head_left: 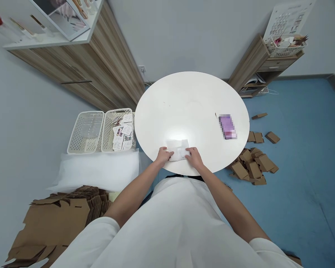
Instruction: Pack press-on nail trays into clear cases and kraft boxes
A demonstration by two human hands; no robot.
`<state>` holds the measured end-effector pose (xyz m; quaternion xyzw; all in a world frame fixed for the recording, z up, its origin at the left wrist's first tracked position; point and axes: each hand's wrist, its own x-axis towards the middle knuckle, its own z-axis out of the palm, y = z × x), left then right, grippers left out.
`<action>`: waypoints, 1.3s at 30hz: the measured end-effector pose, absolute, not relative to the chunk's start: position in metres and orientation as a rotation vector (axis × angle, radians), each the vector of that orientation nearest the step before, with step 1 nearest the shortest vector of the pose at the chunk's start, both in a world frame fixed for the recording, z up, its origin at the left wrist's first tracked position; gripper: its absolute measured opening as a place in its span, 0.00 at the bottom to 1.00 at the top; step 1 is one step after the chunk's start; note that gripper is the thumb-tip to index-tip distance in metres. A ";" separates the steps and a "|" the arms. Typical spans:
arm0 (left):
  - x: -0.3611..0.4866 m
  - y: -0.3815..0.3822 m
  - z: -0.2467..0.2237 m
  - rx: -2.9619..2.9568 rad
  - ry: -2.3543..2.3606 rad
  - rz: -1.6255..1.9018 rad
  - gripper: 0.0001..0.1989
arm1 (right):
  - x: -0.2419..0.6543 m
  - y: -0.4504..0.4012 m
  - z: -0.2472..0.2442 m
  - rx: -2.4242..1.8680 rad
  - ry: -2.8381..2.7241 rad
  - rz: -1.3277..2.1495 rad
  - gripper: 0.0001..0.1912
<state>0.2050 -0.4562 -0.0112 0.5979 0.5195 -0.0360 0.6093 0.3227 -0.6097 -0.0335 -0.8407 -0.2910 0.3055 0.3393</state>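
A thin white sheet (178, 144), perhaps foam or paper, lies near the front edge of the round white table (184, 93). Something small and white rests on it or is folded inside; its shape is too faint to tell. My left hand (163, 155) grips the left edge of the sheet between thumb and fingers. On the right side, my right hand (194, 157) holds the sheet's other edge, thumb and fingertips bent over it.
A blurred purple item (227, 126) lies at the table's right. Left stand two white baskets (85, 149), one with cards (123, 134), above white sheets (100, 169) and flat cardboard (56, 223). Small brown boxes (252, 167) lie on the floor at right.
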 end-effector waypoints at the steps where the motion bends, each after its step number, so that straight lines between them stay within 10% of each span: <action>1: 0.207 -0.458 -0.011 1.379 1.185 -0.075 0.29 | 0.322 -0.610 -0.034 -2.193 -0.755 0.782 0.19; 39: 0.223 -0.478 -0.024 2.596 0.306 -0.089 0.20 | 0.327 -0.611 -0.013 -2.210 -1.360 0.481 0.26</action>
